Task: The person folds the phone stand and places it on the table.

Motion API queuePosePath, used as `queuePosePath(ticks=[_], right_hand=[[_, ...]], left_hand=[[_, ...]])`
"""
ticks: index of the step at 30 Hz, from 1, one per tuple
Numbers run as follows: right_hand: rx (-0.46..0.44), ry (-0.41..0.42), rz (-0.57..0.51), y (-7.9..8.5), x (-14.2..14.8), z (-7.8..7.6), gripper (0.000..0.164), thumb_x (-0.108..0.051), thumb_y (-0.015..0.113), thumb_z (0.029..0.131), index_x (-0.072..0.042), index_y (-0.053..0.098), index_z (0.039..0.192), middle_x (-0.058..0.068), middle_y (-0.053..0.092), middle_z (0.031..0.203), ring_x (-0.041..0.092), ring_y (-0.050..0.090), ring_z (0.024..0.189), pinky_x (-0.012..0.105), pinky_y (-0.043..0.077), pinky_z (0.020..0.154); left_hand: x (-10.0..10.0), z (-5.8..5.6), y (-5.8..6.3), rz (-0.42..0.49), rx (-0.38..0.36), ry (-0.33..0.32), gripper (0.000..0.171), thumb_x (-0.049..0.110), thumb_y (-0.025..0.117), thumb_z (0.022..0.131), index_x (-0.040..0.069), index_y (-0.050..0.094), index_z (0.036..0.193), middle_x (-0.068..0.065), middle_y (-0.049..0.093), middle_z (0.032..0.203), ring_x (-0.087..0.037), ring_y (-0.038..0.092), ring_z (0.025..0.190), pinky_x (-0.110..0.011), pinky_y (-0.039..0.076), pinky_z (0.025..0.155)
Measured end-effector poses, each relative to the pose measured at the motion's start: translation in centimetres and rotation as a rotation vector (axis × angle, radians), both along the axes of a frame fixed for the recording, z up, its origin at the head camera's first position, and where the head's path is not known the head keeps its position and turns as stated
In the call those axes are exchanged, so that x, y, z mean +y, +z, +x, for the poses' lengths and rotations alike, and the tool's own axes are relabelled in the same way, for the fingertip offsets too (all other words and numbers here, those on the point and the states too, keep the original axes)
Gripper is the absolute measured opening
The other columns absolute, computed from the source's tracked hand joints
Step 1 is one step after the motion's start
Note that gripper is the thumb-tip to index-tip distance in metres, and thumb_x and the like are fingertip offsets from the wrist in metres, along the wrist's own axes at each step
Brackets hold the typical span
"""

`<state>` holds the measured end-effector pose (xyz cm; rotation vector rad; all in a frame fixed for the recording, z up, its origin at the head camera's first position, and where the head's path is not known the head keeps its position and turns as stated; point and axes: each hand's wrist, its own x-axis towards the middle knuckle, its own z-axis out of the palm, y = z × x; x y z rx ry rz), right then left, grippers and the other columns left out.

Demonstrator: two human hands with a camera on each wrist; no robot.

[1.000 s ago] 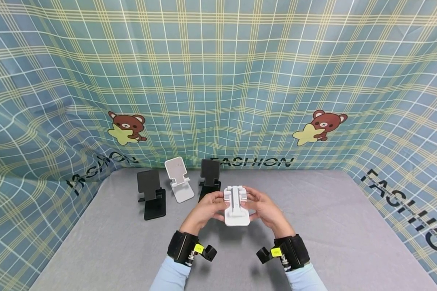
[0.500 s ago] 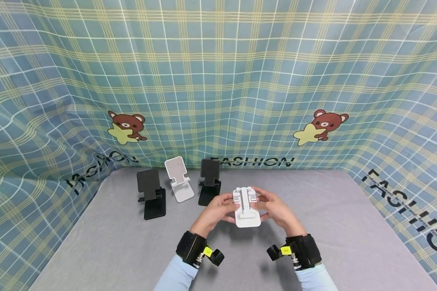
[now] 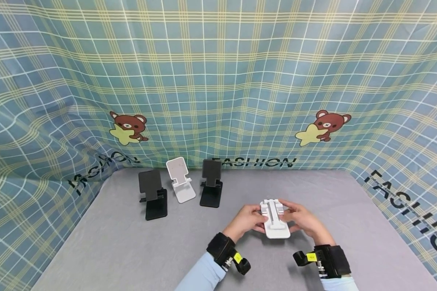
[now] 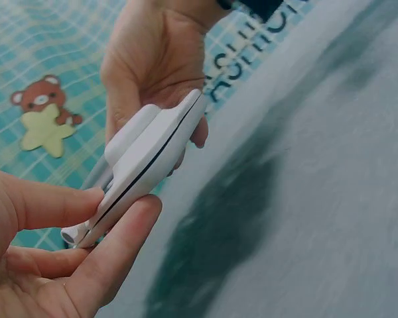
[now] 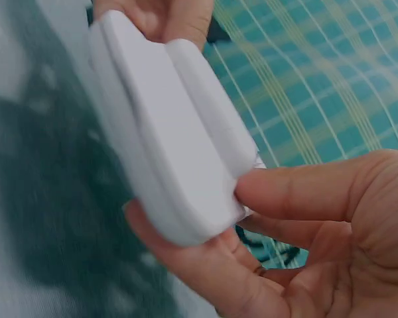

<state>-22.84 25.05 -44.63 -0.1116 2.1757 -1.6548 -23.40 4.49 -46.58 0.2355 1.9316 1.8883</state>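
Between my two hands is a white folding phone stand point(image 3: 275, 226), folded flat and raised off the table. My left hand point(image 3: 248, 220) pinches its left edge, thumb on one face and fingers on the other. On the opposite edge my right hand point(image 3: 303, 220) pinches it likewise. The left wrist view shows the folded stand point(image 4: 152, 149) side-on with a thin dark seam. In the right wrist view its smooth white face point(image 5: 166, 126) fills the middle, with my right thumb pressed on it.
At the back left stand three unfolded phone stands: a black one point(image 3: 151, 186), a white one point(image 3: 178, 171) and another black one point(image 3: 211, 173). A grey cloth covers the table point(image 3: 131, 250). Checked curtain fabric point(image 3: 218, 81) hangs behind and along both sides.
Both hands have carried the folded white stand to the right and slightly nearer. The black stand they partly hid is now fully visible. The three standing phone stands have stayed put.
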Motion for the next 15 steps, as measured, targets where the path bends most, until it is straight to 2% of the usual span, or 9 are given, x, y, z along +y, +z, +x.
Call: queuePosePath(ticks=[4, 7, 11, 15], right_hand=[[-0.014, -0.031, 0.047, -0.7, 1.2, -0.1, 0.070, -0.004, 0.057, 0.088, 0.008, 0.021, 0.146, 0.014, 0.059, 0.101, 0.018, 0.061, 0.077, 0.037, 0.056, 0.063], [-0.024, -0.045, 0.081, -1.1, 1.6, -0.1, 0.070, -0.003, 0.058, 0.087, 0.009, 0.022, 0.146, 0.016, 0.060, 0.103, 0.019, 0.061, 0.078, 0.037, 0.056, 0.064], [-0.025, -0.069, 0.150, -1.5, 1.7, -0.1, 0.070, -0.002, 0.061, 0.083, 0.010, 0.027, 0.144, 0.016, 0.062, 0.102, 0.018, 0.061, 0.078, 0.037, 0.055, 0.063], [-0.007, -0.100, 0.226, -1.7, 1.4, -0.1, 0.068, 0.000, 0.063, 0.081, 0.011, 0.032, 0.141, 0.015, 0.064, 0.097, 0.018, 0.061, 0.076, 0.036, 0.055, 0.063]], left_hand=[[1.5, 0.2, -0.6, -0.018, 0.019, 0.016, 0.033, -0.007, 0.063, 0.084, -0.010, 0.057, 0.116, -0.012, 0.067, 0.078, -0.017, 0.066, 0.065, -0.034, 0.058, 0.063], [2.3, 0.3, -1.0, -0.019, 0.025, 0.033, 0.036, -0.012, 0.063, 0.080, -0.012, 0.055, 0.116, -0.016, 0.067, 0.078, -0.026, 0.069, 0.067, -0.035, 0.058, 0.063], [2.7, 0.6, -1.8, -0.047, 0.053, 0.059, 0.041, -0.014, 0.064, 0.077, -0.013, 0.053, 0.116, -0.016, 0.068, 0.076, -0.035, 0.069, 0.067, -0.035, 0.058, 0.060], [2.8, 0.8, -2.2, -0.089, 0.112, 0.077, 0.046, -0.012, 0.065, 0.075, -0.014, 0.051, 0.119, -0.013, 0.067, 0.073, -0.035, 0.069, 0.065, -0.033, 0.057, 0.057]])
